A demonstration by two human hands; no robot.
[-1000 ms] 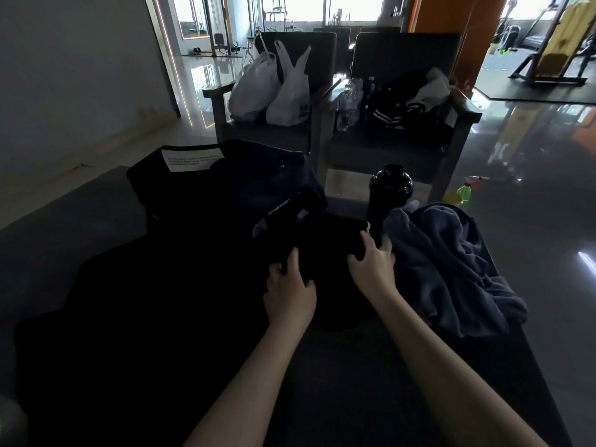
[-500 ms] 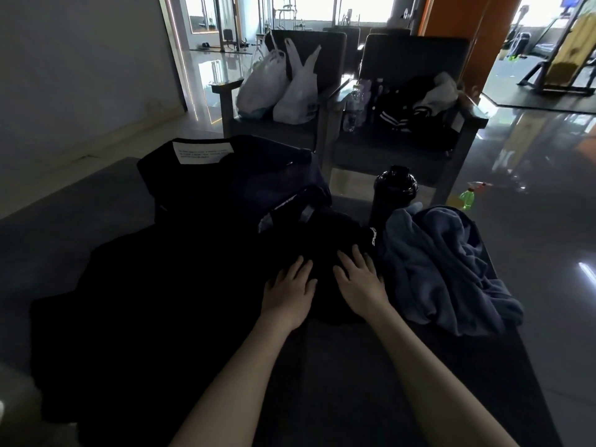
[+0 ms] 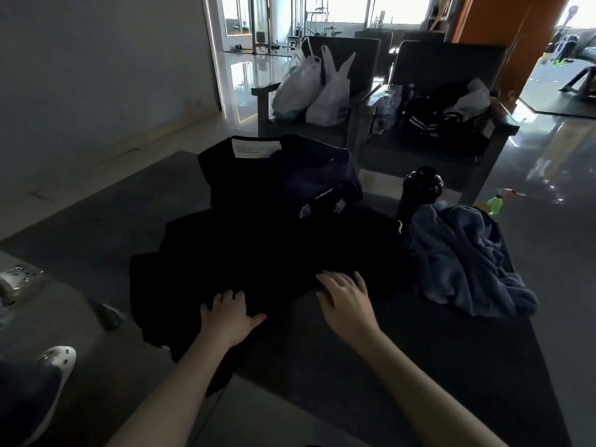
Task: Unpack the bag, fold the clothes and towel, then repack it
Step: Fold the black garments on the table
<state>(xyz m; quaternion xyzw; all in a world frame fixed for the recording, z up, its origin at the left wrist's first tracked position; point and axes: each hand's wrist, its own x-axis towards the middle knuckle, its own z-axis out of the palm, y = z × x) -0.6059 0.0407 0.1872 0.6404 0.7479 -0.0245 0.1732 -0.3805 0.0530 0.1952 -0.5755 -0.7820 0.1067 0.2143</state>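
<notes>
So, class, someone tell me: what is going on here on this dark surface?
A person lays the left hand and right hand flat on a black garment spread over the dark surface, apparently smoothing it for folding. The blue towel lies crumpled to the right, not yet folded, with a black bottle behind it.

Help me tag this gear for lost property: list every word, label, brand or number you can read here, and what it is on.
On the dark bag, a white label: lines of print, too small to read.
On the black garment, a small white mark: too blurred to read.
On a white plastic bag, dark print: too blurred to read.
Nothing legible anywhere.
</notes>
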